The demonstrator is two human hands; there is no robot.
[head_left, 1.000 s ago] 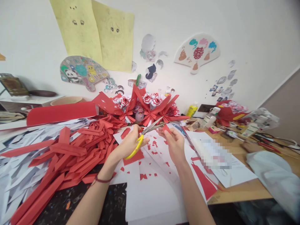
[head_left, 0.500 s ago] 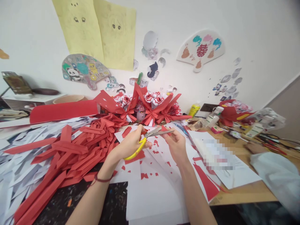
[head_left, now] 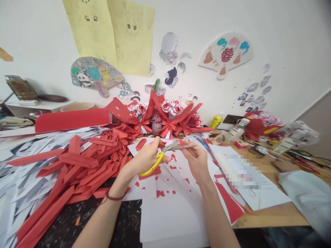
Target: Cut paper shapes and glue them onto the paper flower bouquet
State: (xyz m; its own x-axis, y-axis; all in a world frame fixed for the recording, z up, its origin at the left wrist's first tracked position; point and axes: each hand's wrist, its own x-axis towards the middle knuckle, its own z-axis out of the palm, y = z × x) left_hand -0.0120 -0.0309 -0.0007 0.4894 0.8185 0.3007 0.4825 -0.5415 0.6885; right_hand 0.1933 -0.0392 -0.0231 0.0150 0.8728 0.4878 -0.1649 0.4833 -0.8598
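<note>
My left hand [head_left: 144,160] grips yellow-handled scissors [head_left: 165,153], whose closed metal blades point right across my right hand. My right hand [head_left: 198,159] pinches a small piece of red paper [head_left: 182,142] just under the blades. Both hands hover over white sheets [head_left: 168,210] strewn with small red paper scraps [head_left: 159,193]. A thin dark band circles my left wrist.
A big heap of folded red paper strips [head_left: 77,165] lies left. Red paper bouquets [head_left: 165,117] stand against the wall. A yellow glue bottle [head_left: 216,120], small bottles and clutter sit at the right. Another person's hand [head_left: 283,164] and pale sleeve rest on the wooden table at far right.
The scissor blades were wide apart a second ago and have closed on the red piece. Both hands shifted slightly right in view.
</note>
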